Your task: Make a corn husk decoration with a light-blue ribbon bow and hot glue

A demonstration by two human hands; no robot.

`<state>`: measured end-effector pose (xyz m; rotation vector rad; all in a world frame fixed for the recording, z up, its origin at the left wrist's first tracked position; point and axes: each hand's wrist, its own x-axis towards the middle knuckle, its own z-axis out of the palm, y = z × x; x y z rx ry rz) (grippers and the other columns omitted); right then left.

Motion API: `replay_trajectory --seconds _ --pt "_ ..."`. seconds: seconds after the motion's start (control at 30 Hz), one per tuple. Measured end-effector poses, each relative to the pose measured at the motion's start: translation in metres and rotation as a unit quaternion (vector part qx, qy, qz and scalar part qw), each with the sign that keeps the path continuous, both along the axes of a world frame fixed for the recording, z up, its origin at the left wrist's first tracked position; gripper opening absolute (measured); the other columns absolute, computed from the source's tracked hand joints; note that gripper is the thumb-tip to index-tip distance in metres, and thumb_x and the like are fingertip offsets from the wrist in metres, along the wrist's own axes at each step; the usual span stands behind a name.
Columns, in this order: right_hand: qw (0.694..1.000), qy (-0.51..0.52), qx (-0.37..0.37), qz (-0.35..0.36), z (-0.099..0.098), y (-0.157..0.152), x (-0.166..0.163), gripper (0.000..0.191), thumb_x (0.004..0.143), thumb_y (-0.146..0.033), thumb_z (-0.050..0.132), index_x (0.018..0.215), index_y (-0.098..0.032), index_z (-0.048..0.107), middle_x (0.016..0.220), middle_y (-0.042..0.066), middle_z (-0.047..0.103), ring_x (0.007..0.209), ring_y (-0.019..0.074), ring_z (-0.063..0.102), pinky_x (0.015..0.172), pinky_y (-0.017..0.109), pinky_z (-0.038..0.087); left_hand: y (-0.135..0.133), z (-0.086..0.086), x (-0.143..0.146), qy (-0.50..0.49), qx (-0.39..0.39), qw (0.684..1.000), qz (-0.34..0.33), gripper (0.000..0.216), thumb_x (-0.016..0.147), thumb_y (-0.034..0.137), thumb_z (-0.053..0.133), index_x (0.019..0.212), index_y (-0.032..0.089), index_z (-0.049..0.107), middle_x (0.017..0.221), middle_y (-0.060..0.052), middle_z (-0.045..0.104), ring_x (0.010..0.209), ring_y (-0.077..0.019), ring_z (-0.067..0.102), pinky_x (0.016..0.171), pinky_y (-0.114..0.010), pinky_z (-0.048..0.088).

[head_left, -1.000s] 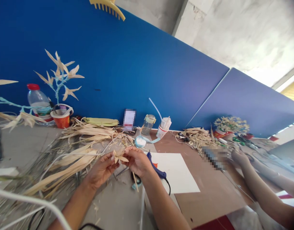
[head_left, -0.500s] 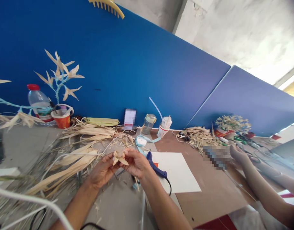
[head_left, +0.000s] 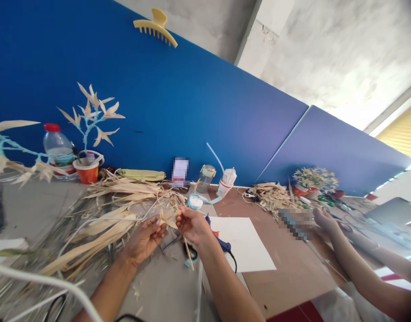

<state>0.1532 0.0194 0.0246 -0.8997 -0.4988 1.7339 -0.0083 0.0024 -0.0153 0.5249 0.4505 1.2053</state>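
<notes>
Both my hands meet over the table, pinching a small dried-leaf flower (head_left: 167, 218) on a thin stick. My left hand (head_left: 143, 240) grips the petals from the left with closed fingers. My right hand (head_left: 192, 226) is closed round the flower's base, and the stick (head_left: 188, 253) pokes down below it. A blue glue gun (head_left: 219, 240) lies just right of my right hand, partly on a white sheet of paper (head_left: 243, 243).
Dried leaves (head_left: 101, 223) are heaped to the left. A red cup (head_left: 87, 170), a water bottle (head_left: 57, 150), a jar (head_left: 206, 177) and ribbon (head_left: 196, 201) stand along the blue partition (head_left: 192, 107). Another person's arm (head_left: 356, 268) works at the right.
The view has tipped down a little, so everything sits slightly lower and left. My hands still hold the flower, with only small finger shifts.
</notes>
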Motion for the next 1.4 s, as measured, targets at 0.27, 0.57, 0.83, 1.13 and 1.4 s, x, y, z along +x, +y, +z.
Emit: replay_trajectory --seconds 0.27,0.57,0.83,1.13,1.4 --pt "0.886 -0.427 0.174 -0.046 0.005 -0.014 0.039 0.016 0.076 -0.032 0.057 0.074 -0.017 0.061 0.059 -0.003 0.058 0.055 0.0105 0.05 0.057 0.022 0.036 0.002 0.003 -0.003 -0.007 -0.039 0.999 0.026 0.028 0.053 0.007 0.084 0.063 0.014 0.059 0.053 0.003 0.055 0.053 -0.0088 0.05 0.054 -0.022 0.046" --pt "0.585 -0.791 0.132 0.123 -0.007 -0.051 0.029 0.03 0.078 -0.022 0.057 0.106 -0.015 0.064 0.09 0.01 0.071 0.086 0.0236 0.067 0.072 0.029 0.044 0.004 -0.001 -0.005 -0.002 0.023 1.0 -0.015 0.021 0.064 0.012 0.081 0.063 0.013 0.059 0.053 0.003 0.049 0.049 -0.0067 0.04 0.052 -0.021 0.041" --pt "0.509 -0.837 0.13 0.154 -0.013 -0.055 0.016 0.044 0.079 -0.014 0.054 0.122 -0.009 0.052 0.099 0.021 0.071 0.092 0.0311 0.069 0.074 0.035 0.048 0.005 0.001 -0.004 0.005 0.014 1.0 -0.002 0.025 0.059 0.016 0.085 0.063 0.013 0.061 0.053 0.003 0.051 0.049 -0.0059 0.04 0.052 -0.02 0.042" --pt "0.512 -0.835 0.142 0.143 -0.009 -0.047 0.015 0.043 0.078 -0.022 0.056 0.119 -0.011 0.053 0.105 0.018 0.069 0.095 0.0312 0.068 0.077 0.036 0.049 0.006 0.002 -0.005 0.004 0.003 1.0 0.014 0.024 0.06 0.014 0.083 0.063 0.013 0.059 0.052 0.004 0.048 0.047 -0.0056 0.037 0.051 -0.02 0.042" --pt "0.531 -0.827 0.138 0.118 -0.013 -0.04 0.013 0.054 0.08 -0.008 0.048 0.133 -0.007 0.042 0.1 0.02 0.07 0.093 0.03 0.069 0.077 0.036 0.049 0.006 0.002 -0.005 -0.007 0.014 1.0 0.012 0.024 0.061 0.014 0.083 0.062 0.013 0.059 0.053 0.005 0.047 0.047 -0.005 0.036 0.05 -0.02 0.041"
